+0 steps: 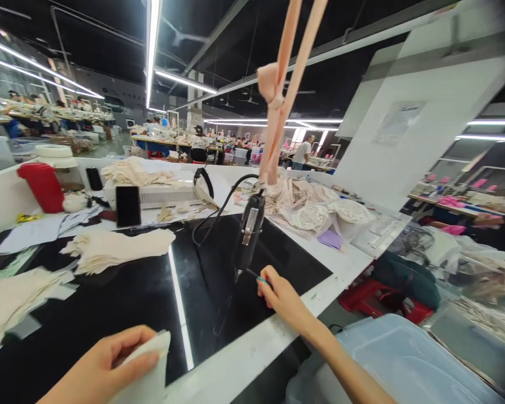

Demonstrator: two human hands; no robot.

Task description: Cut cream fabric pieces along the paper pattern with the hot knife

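My left hand (105,365) is at the lower left, its fingers pinched on a white fabric piece (149,370) that lies over the near table edge. My right hand (280,294) reaches to the middle, fingers closed on a thin teal-tipped tool (258,276) under a black hanging device (249,230). That device dangles from a pink fabric strap (284,90) above a glossy black work surface (130,303), with a black cable looping off it.
Stacks of cream fabric pieces (113,247) lie at the left, with a phone (128,205) and a red container (42,185) behind. Lace pieces (320,213) pile at the right. A clear plastic bin (404,365) stands below the white table edge (252,353). People work at far tables.
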